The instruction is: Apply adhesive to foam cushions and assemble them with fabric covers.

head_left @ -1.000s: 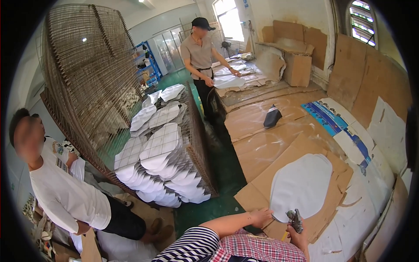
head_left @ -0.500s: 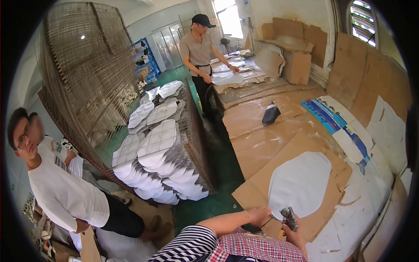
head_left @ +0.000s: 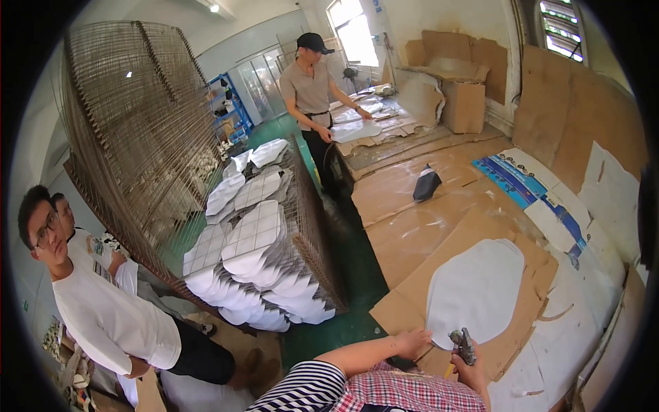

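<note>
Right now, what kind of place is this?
Probably a small workshop. Flat brown cardboard sheets cover the worktables, white oval cut-outs lie on them, and tall wire-mesh racks hold stacks of white pieces.

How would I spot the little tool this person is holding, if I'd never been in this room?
Start at the long cardboard-covered table on the right and follow it to its near end, where a white oval sheet lies. Just below that sheet's lower edge, the right hand grips a small grey metal tool, the only metal thing there.

Workshop — cardboard-covered tables [head_left: 425, 226]; stacked wire racks [head_left: 137, 130]; white cut sheets [head_left: 247, 275].
</note>
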{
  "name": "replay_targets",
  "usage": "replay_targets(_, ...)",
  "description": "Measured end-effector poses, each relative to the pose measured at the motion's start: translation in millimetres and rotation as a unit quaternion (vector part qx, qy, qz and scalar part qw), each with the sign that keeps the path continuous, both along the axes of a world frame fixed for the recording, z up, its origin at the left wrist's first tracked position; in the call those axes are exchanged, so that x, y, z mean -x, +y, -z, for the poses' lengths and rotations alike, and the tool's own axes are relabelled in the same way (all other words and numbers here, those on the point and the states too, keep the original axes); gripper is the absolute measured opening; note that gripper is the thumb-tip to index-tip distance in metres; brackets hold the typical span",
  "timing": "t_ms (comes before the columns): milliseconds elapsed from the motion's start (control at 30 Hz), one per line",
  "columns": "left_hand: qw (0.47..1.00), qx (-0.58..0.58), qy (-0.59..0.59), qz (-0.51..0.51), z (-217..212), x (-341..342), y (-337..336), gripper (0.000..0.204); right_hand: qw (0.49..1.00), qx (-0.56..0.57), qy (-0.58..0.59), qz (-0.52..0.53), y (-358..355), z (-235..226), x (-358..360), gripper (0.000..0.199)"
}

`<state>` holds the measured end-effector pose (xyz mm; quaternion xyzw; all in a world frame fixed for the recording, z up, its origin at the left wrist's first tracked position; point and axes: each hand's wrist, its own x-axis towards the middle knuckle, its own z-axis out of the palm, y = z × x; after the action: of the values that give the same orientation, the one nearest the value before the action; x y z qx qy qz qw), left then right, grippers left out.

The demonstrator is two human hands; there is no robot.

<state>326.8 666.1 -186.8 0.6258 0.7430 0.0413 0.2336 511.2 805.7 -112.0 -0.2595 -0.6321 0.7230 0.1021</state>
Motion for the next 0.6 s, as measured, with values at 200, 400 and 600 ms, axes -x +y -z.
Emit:
replay_targets(200, 0.998, 0.067, -0.001, 0.010, -12, 4, 0, 0.060, 1.000, -0.002, -0.020, 0.004, -1, 1, -2, 0.057)
replay_targets(400, 0.996, 0.093, -0.012, -0.010, -24, 2, 1, 0.058, 1.000, 0.006, -0.008, 0.000, -2, -4, -1, 0.055)
replay_targets(600, 0.998, 0.055, 0.022, 0.009, 11, 3, 1, 0.053, 1.000, 0.006, -0.006, -0.010, -3, -6, -1, 0.054)
